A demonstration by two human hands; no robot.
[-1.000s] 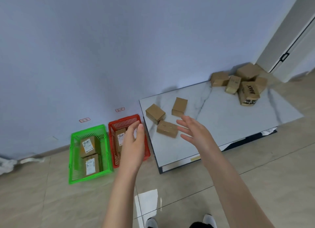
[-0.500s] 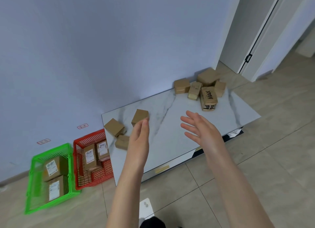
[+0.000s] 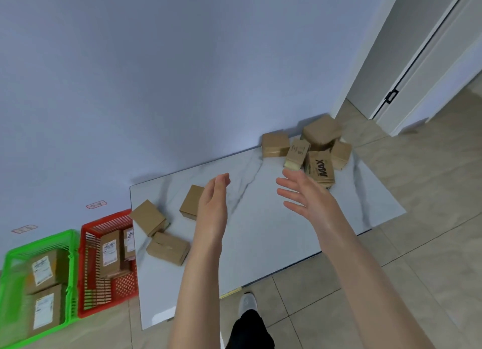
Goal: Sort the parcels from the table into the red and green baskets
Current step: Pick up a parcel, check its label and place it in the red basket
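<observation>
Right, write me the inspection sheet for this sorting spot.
Surface: low marble-look table, against the wall.
Job's things: three loose parcels at its left end, a parcel pile at its far right corner; labelled parcels in red basket and green basket.
Clutter: nothing seen.
Grips: left hand and right hand open above the table, holding nothing.
Cables: nothing seen.
Surroundings: tiled floor, door at right, two small tags on the wall.

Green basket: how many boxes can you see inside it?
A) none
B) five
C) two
C, since one labelled box and a second box lie inside the green basket.
</observation>
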